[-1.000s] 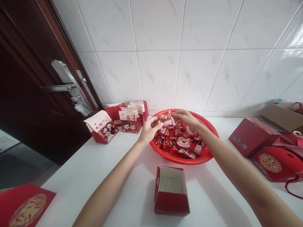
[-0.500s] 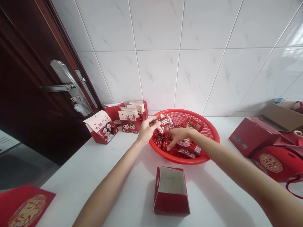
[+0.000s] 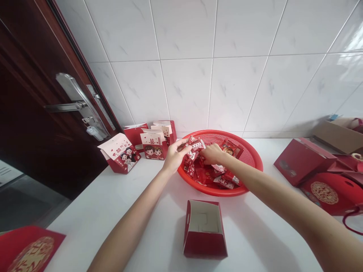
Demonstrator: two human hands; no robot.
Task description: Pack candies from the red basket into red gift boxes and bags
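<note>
My left hand [image 3: 175, 153] is closed on a red and white candy packet [image 3: 195, 146], held at the left rim of a red plastic basket [image 3: 256, 158]. Inside the basket, my right hand [image 3: 213, 154] reaches down among several red wrapped candies [image 3: 227, 179]; its fingertips are hidden behind the hand and the wrappers, so what they touch does not show. On the white table in front of the basket stands a dark red cardboard box [image 3: 205, 243], its top open and its pale inside bare.
Several red and cream printed gift boxes [image 3: 121, 153] stand at the back left, beside a dark door [image 3: 31, 113]. More red boxes [image 3: 304, 160] and a brown carton [image 3: 337, 134] lie at the right. A red box [image 3: 31, 247] with a gold emblem sits at the near left.
My right hand has shifted slightly back and deeper into the candies, its fingers now curled out of sight. My left hand still holds the candy packet. The view has moved a little.
</note>
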